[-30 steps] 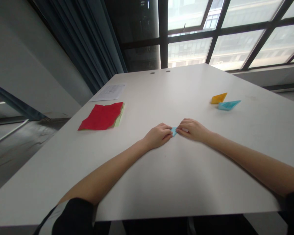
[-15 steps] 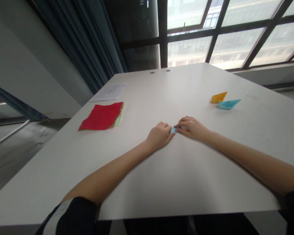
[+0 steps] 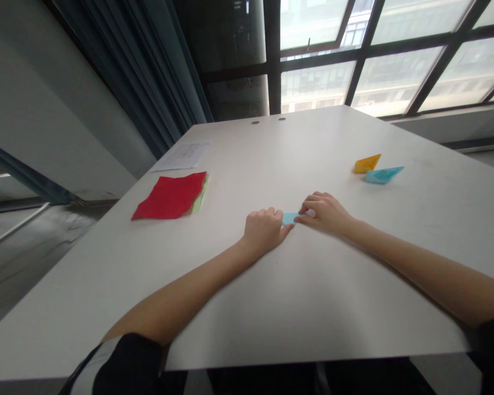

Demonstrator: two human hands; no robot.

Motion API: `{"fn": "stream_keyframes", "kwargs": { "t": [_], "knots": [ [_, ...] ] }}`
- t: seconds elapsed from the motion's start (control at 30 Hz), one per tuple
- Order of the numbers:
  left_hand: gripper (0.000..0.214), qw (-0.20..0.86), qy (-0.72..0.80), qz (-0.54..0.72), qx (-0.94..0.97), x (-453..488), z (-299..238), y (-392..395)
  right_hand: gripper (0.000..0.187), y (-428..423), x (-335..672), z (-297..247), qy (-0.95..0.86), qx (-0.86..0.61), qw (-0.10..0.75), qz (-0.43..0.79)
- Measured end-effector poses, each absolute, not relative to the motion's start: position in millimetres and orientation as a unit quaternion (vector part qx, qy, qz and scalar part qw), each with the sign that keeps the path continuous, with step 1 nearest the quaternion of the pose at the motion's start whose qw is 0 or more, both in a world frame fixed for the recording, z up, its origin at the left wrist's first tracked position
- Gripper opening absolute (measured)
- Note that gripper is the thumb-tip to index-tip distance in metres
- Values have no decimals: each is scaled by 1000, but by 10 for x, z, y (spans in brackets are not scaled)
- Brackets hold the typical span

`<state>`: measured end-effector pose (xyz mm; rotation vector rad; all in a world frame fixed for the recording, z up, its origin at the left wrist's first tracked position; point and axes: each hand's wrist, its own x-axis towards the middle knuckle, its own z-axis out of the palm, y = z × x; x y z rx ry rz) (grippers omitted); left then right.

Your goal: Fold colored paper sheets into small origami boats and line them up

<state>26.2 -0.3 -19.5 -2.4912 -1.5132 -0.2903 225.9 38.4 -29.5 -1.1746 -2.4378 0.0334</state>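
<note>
A small piece of folded light blue paper [image 3: 288, 218] lies at the middle of the white table [image 3: 313, 307], between my two hands. My left hand [image 3: 264, 227] is closed on its left end, fingers curled and thumb stretched along the near side. On the other end, my right hand [image 3: 323, 213] pinches the paper between thumb and fingertips. Both hands rest low at the tabletop and cover the paper's ends, so its full shape is hidden.
To the right stand an orange folded paper shape [image 3: 366, 164] and a blue folded paper shape [image 3: 384, 175], close together. A stack of coloured paper with a red sheet [image 3: 170, 196] on top lies left. Behind it is a printed white sheet [image 3: 183, 155].
My hands have drawn slightly apart, the left one shifting left, and more of the light blue paper shows between them. The other things stay where they were.
</note>
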Motion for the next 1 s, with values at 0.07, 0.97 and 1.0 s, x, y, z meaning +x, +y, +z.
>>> {"fn": "stream_keyframes", "kwargs": {
  "t": [0.07, 0.97, 1.0],
  "knots": [
    [43, 117, -517, -94, -843, 266, -172, -18, 29, 379, 2258, -288, -878, -429, 213, 13],
    [21, -231, -453, -412, -756, 244, -210, 120, 9, 246, 2009, -194, -789, -435, 378, 213],
    [22, -262, -443, -423, -746, 251, -207, 126, 9, 224, 1984, -189, -796, -418, 381, 214]
  ]
}}
